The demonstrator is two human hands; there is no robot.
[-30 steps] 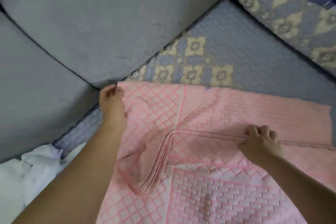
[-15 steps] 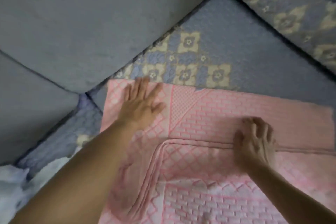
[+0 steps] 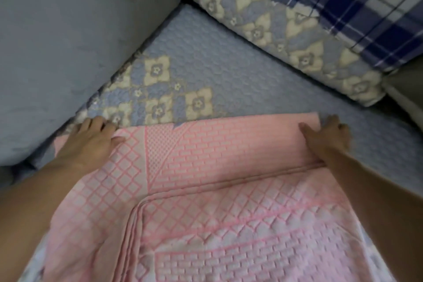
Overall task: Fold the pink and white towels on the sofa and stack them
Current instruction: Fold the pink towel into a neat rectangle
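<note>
Since earlier, hands (image 3: 89, 142) at towel (image 3: 229, 155) corners

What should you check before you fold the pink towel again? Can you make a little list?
1. Pink towel lies spread on the sofa seat: ok.
2. Left hand at the far left corner, thumb on top: ok.
3. Right hand at the far right corner, thumb on top: ok.
4. Far edge between the two hands straight: not ok, a small notch shows near the middle.
5. Folded layers matched up: not ok, the upper layer's edge sits short of the far edge.
6. White towel ready for stacking: cannot tell, none plainly in view.
</note>
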